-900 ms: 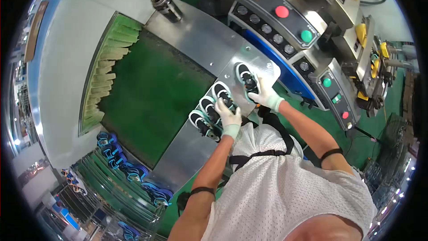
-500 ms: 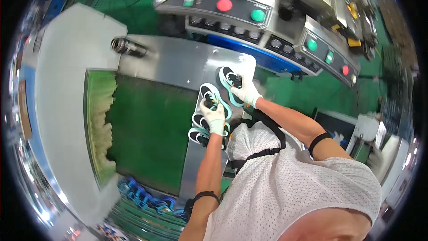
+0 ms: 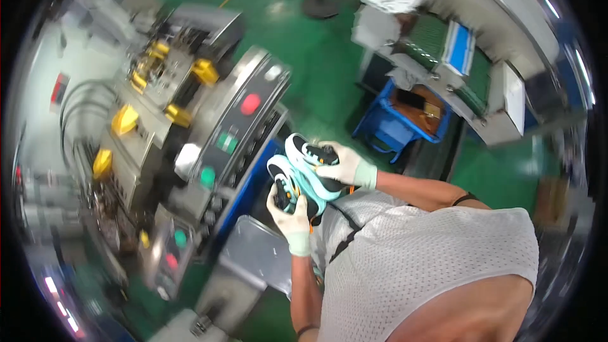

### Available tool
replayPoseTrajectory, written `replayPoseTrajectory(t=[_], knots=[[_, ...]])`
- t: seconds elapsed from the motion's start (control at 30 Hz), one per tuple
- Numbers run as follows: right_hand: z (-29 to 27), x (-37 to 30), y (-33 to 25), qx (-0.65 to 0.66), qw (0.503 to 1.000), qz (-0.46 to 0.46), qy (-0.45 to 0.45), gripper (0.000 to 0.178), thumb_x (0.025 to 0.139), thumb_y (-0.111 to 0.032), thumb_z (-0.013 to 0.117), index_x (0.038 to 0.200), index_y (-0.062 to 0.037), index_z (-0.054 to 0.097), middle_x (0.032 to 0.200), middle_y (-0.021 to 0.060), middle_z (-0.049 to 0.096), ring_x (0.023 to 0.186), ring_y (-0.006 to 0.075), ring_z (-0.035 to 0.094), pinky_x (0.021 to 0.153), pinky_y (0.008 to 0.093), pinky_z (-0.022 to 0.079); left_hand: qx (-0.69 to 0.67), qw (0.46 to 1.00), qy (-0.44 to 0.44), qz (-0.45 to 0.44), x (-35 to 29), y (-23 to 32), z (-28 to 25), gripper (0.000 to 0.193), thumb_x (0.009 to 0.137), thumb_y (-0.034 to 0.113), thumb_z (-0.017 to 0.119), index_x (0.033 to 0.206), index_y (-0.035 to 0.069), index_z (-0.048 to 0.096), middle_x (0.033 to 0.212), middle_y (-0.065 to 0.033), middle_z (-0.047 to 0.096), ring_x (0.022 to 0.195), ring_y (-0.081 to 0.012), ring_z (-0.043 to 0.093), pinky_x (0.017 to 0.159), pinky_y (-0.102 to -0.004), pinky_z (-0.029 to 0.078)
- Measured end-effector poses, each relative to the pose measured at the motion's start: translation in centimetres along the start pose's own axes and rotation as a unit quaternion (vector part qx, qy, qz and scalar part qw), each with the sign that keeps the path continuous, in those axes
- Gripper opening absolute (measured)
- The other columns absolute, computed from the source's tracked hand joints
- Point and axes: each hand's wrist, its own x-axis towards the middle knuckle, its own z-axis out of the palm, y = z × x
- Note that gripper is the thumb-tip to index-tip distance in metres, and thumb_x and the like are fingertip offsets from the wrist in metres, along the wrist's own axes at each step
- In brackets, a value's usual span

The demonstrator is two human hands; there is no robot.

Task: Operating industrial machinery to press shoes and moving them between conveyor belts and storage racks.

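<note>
Grey machine (image 3: pixel 235 124) alongside, green floor (image 3: pixel 316 76) beyond, left hand (image 3: pixel 291 219) clamped on one shoe (image 3: pixel 291 183), right hand (image 3: pixel 343 166) on another shoe (image 3: pixel 303 154)

Between my white-gloved fingers (image 3: pixel 302 206) sit two black-and-mint sneakers (image 3: pixel 308 179); leftward, a grey metal machine (image 3: pixel 212 117); ahead-right, a blue plastic container (image 3: pixel 387 128).

Place: factory workshop | Signs: large push-button machine (image 3: pixel 209 114); green floor (image 3: pixel 316 57); matching sneakers (image 3: pixel 307 174)
</note>
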Motion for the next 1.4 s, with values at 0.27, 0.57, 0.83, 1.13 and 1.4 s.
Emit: replayPoseTrajectory(t=[0.27,0.57,0.83,1.13,1.4], knots=[[-18.0,-7.2,0.1,0.147,0.920,-0.008,0.363,0.066,0.075,-0.027,0.081,0.129,0.0020,0.056,0.115,0.0153,0.066,0.106,0.0195,0.063,0.095,0.0316,0.048,-0.023,0.941,-0.301,0.154,3.4,12.2,18.1,0.065,0.080,-0.003,0.066,0.140,-0.005,0.040,0.135,-0.0164,0.050,0.122,-0.0226,0.052,0.108,-0.0356,0.040],[-40.0,-9.2,5.9,-0.186,0.704,0.049,0.683,0.074,0.082,-0.021,0.072,0.144,0.0013,0.039,0.125,0.0255,0.060,0.114,0.0355,0.062,0.099,0.0398,0.048,0.051,0.825,-0.414,0.382,8.2,18.5,49.5,0.072,0.084,0.007,0.070,0.146,-0.004,0.034,0.143,-0.0248,0.044,0.133,-0.0373,0.046,0.112,-0.0385,0.037],[-48.2,-4.6,7.8,-0.069,0.736,0.145,0.657,0.077,0.081,-0.029,0.072,0.143,0.0016,0.041,0.128,0.0275,0.059,0.118,0.0388,0.059,0.103,0.0406,0.045,0.056,0.853,-0.403,0.326,9.5,17.0,58.0,0.071,0.089,0.022,0.067,0.146,-0.005,0.033,0.142,-0.0303,0.044,0.131,-0.0437,0.046,0.109,-0.0423,0.039],[-25.1,5.4,2.2,-0.108,0.972,-0.115,0.173,0.063,0.088,-0.019,0.066,0.142,0.0041,0.043,0.144,0.0259,0.047,0.136,0.0364,0.044,0.115,0.0402,0.033,0.166,0.946,-0.254,0.113,8.4,-4.3,23.3,0.033,0.097,0.025,0.059,0.120,0.003,0.065,0.119,-0.0192,0.067,0.114,-0.0317,0.064,0.101,-0.0388,0.049],[0.3,9.5,4.5,-0.227,0.810,-0.072,-0.537,0.070,0.090,-0.040,0.063,0.139,0.0062,0.046,0.138,0.0260,0.054,0.129,0.0347,0.054,0.110,0.0370,0.041,0.233,0.824,0.462,-0.233,-9.4,-13.4,-23.0,0.041,0.095,0.028,0.060,0.125,0.000,0.057,0.114,-0.0222,0.068,0.105,-0.0344,0.066,0.094,-0.0406,0.051]])
